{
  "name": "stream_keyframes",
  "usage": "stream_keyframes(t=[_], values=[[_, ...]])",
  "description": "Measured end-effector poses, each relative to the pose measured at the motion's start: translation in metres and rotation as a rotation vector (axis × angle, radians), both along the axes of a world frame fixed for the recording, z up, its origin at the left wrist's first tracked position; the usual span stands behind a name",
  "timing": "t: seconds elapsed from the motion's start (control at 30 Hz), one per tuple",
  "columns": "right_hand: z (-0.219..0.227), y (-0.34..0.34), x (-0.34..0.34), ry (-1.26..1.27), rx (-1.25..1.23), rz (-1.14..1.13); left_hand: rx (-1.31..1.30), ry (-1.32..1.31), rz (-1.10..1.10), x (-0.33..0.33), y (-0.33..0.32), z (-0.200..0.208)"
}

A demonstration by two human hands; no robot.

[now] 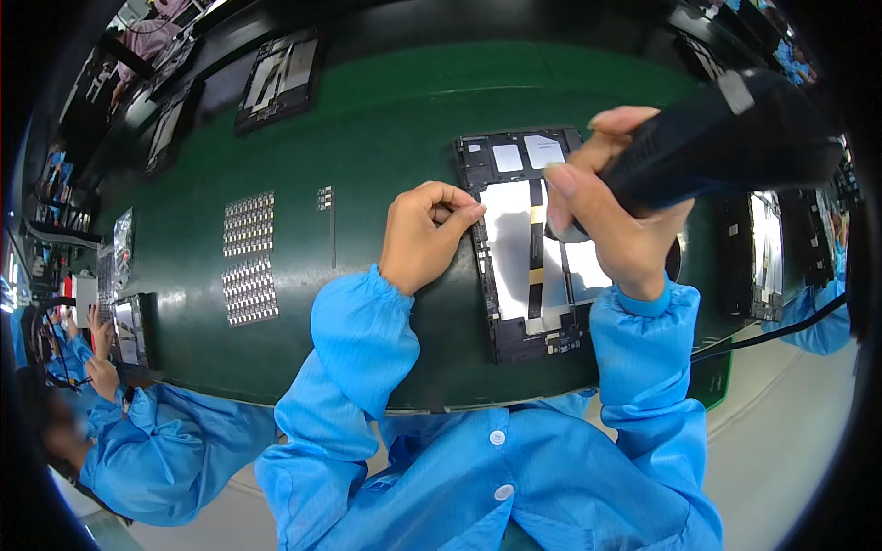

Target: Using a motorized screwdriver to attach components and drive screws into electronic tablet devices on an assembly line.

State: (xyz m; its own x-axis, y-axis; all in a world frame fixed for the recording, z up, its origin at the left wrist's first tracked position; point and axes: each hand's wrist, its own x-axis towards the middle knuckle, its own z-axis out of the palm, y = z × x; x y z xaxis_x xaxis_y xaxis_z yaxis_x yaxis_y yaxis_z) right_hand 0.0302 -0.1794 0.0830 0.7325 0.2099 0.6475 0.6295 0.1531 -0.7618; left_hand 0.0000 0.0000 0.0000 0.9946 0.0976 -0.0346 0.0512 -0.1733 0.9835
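An open tablet body (508, 266) lies on the green table in front of me, its silvery battery area and dark ribbon cables showing. My left hand (424, 231) is at its upper left edge, thumb and forefinger pinched together; whatever they hold, if anything, is too small to make out. Above the tablet's right side, my right hand (625, 207) grips a bulky black handheld tool (726, 138). The tool's thick end points up and right. That hand and tool hide part of the tablet's right side, and the tool's exact kind is unclear.
Left of my hands lie two sheets of small parts (249, 225) and a thin dark strip (333, 230). Other tablet bodies (278, 81) rest at the far left, with more at the right (764, 253). A co-worker's hands (103, 354) are at the left edge. A black cable (772, 328) runs at lower right.
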Motion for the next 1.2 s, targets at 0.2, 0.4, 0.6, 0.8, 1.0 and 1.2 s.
stream_keyframes(t=[0.2,0.4,0.6,0.8,1.0,1.2], values=[[-0.007,0.038,0.009,0.065,0.066,-0.020,-0.017,0.040,-0.070,0.003,0.010,0.002],[-0.019,0.054,0.016,0.115,0.108,0.050,-0.016,0.075,-0.084,0.007,0.011,0.000],[-0.022,0.057,0.021,0.099,0.097,0.070,-0.065,0.123,-0.073,0.013,0.014,0.001],[-0.022,0.049,0.025,0.149,0.033,-0.017,-0.053,0.313,-0.068,0.016,0.014,0.017],[-0.018,0.050,0.025,0.130,0.035,-0.031,-0.075,0.336,-0.053,0.016,0.015,0.017],[-0.021,0.063,0.021,0.112,0.081,0.013,-0.086,0.313,-0.091,0.018,0.018,0.013]])
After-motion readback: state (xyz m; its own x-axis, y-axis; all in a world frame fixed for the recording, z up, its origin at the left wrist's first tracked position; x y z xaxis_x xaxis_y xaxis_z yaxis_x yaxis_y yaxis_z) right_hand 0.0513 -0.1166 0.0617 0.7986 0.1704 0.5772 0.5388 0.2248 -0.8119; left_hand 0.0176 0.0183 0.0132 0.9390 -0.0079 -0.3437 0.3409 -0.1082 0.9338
